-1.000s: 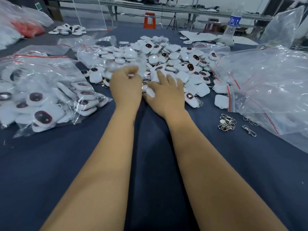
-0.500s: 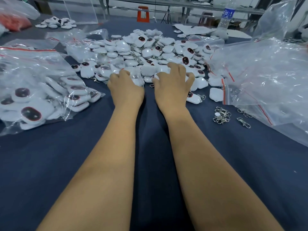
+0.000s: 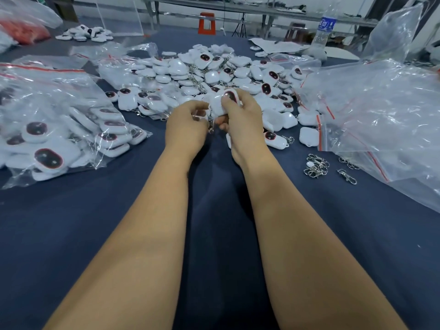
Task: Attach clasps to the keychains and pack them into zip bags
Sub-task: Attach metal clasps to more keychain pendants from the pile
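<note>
Both my forearms run up from the bottom edge over the dark blue table cloth (image 3: 71,234). Half a second ago both palms lay flat on the heap; now they're lifted just in front of it, close together. My right hand (image 3: 240,125) grips a white keychain (image 3: 220,104), thumb on its dark red-rimmed face, fingers curled under. My left hand (image 3: 185,126) has its fingers curled in, pinching at the keychain's lower left edge where a bit of chain (image 3: 210,123) hangs between the hands; can't tell if a clasp is on it, too small and half hidden by fingers. Loose metal clasps (image 3: 316,166) sit on the cloth to my right, just beside a pile of clear zip bags (image 3: 381,110) cut off by the right edge. A filled zip bag (image 3: 47,129) lies left, partly out of frame. Beyond the hands, the loose keychain heap (image 3: 202,72). Far back, a water bottle (image 3: 325,29), its top cropped.
</note>
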### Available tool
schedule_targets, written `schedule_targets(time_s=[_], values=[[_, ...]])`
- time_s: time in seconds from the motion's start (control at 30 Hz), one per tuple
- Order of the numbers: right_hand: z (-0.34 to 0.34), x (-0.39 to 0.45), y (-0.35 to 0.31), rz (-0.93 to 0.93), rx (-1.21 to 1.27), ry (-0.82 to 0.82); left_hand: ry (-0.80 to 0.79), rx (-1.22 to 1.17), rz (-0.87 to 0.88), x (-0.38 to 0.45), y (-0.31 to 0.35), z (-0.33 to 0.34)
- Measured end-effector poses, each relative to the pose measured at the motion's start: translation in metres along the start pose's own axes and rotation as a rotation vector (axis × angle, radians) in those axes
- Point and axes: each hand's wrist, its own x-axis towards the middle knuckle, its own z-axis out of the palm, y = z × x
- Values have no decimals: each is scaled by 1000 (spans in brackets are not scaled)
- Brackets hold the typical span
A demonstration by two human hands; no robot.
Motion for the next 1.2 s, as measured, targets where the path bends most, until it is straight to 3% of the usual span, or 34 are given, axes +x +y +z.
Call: schedule_targets(time_s=[0.17,0.3,0.47,0.6,0.67,0.83,1.2], values=[[-5,-5,5,-258,-463,155,8,-13,-16,3,-3,1],[7,-12,3,-376,-416,169,-23,-45,-16,4,-6,2],[22,-16,12,-96,-139,6,6,-186,-51,5,-7,-1],[11,-6,13,40,-122,-9,134,-244,-101,4,-7,-1],[2,0,12,45,-113,13,181,-212,-92,4,-6,-2],[-3,-1,10,63,-41,-31,64,-302,-108,-1,5,1],[-3,-2,11,-16,-96,-103,18,-376,-164,-1,6,1]])
